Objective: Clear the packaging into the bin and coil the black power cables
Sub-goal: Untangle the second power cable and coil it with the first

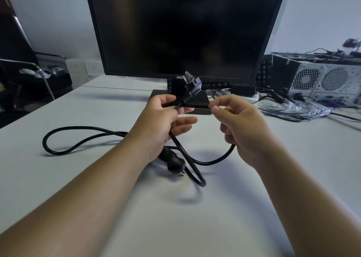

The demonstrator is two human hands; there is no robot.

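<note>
Both bare forearms come in from the bottom edge, the left from about 7 o'clock and the right from about 5 o'clock, and the two hands meet above the middle of the white desk [78, 178]. The left hand [158, 125] is raised with its back to the camera, and its thumb and upper fingers are closed on the black power cable [84, 128] just under the plug [192, 85]; the lower fingers are loose and half stretched toward the right. The plug points up toward 12 o'clock, with its metal pins in front of the lower edge of the dark monitor [183, 27]. The right hand [242, 127] is at 3 o'clock from the left hand and apart from it. Its thumb and first finger are pinched narrowly together at the top, and I cannot tell if something is between them; the lower fingers are curled around the cable where it rises from the desk. From the left hand the cable goes down, makes a narrow loop toward 6 o'clock, and curves up to the right hand. Another long loop lies flat on the desk at 9 o'clock. The other connector [172, 162] hangs, blurred, just under the left wrist. Clear plastic packaging [293, 108] lies on the desk at 3 o'clock, in front of an open computer case [324, 78].
</note>
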